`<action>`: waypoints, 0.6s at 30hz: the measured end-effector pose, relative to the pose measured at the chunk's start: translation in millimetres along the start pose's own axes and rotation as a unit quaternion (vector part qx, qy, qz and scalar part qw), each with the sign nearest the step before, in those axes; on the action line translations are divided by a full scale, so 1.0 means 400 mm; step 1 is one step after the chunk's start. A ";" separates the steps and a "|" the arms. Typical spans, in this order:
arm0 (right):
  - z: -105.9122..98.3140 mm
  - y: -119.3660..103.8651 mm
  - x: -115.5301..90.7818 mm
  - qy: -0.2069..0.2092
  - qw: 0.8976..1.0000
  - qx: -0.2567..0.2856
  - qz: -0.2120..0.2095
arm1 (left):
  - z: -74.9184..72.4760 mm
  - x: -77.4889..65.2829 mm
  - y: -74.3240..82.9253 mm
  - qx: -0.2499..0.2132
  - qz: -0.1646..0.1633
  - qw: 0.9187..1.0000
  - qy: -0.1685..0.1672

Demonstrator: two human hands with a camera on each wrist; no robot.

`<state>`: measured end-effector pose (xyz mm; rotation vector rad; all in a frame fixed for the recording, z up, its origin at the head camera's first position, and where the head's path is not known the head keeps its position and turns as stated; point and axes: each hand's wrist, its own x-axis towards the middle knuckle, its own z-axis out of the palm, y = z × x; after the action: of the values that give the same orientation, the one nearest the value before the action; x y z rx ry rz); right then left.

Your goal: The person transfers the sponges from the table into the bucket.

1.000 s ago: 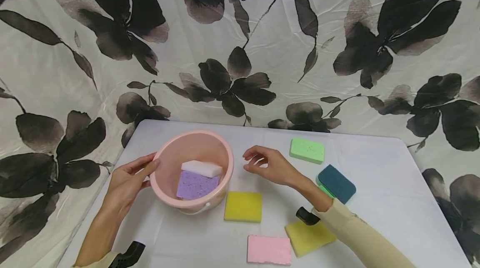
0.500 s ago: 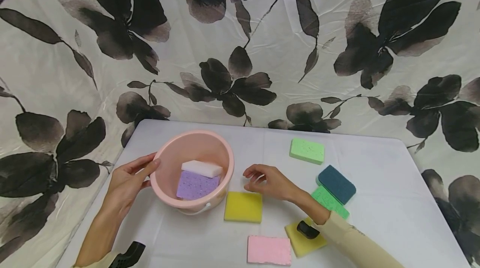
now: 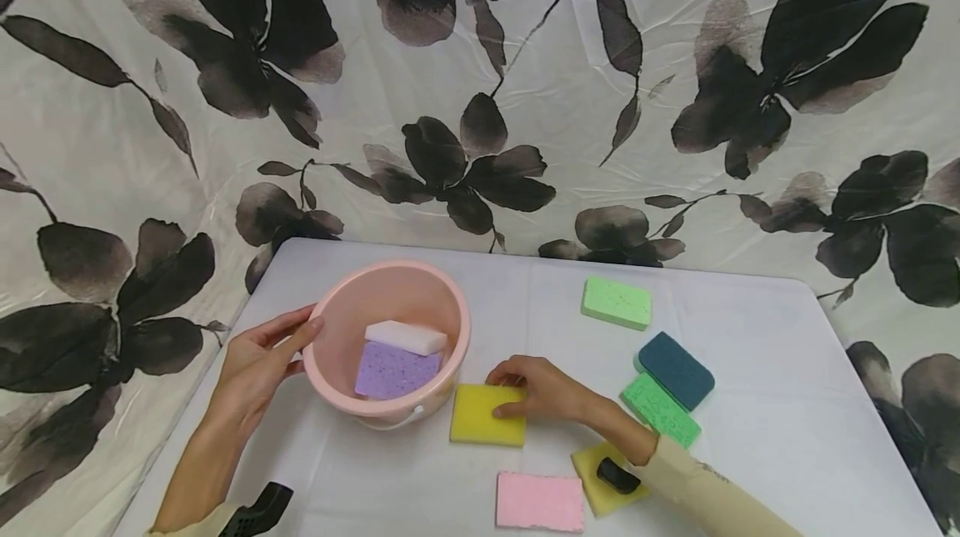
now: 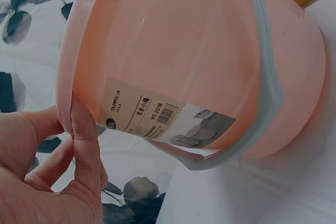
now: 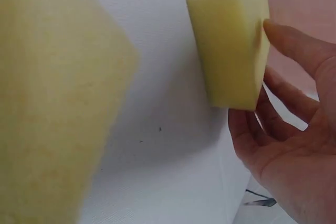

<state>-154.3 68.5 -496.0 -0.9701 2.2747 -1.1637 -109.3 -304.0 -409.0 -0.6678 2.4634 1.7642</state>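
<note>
The pink bucket (image 3: 397, 295) stands near the worktop's (image 3: 757, 337) far left corner, white (image 3: 405, 338) and purple sponges (image 3: 397, 370) inside — the squarish, thick yellow sponge (image 3: 476, 429) just beside it, farther from the left edge.

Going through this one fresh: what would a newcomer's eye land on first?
Probably the patterned cloth with big dark flowers, filling the backdrop behind the table. Next, likely the pink bucket left of centre, a purple sponge and a white block inside, its rim held by the left hand. Then the right hand, at the yellow sponge beside the bucket.
</note>
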 end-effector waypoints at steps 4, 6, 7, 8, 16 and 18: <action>-0.002 -0.006 -0.002 -0.013 1.000 -0.003 -0.015 | -0.002 -0.002 0.000 -0.004 0.003 1.000 0.001; -0.010 -0.014 -0.003 -0.025 1.000 0.004 -0.019 | -0.002 -0.004 0.001 -0.008 0.004 1.000 0.002; -0.014 -0.017 -0.004 -0.032 0.999 0.006 -0.019 | -0.001 -0.004 0.002 -0.010 0.004 1.000 0.002; -0.019 -0.020 -0.005 -0.039 0.999 0.008 -0.017 | -0.001 -0.005 0.002 -0.010 0.003 1.000 0.002; -0.066 -0.044 -0.020 -0.078 0.997 0.016 -0.007 | 0.000 -0.006 0.007 -0.002 -0.001 1.000 0.002; -0.078 -0.049 -0.025 -0.081 0.996 0.022 -0.009 | -0.001 -0.006 0.007 -0.002 0.000 1.000 0.002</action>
<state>-158.8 84.6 -461.6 -1.0325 2.1082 -1.0951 -108.2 -302.9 -405.8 -0.6714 2.4644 1.7695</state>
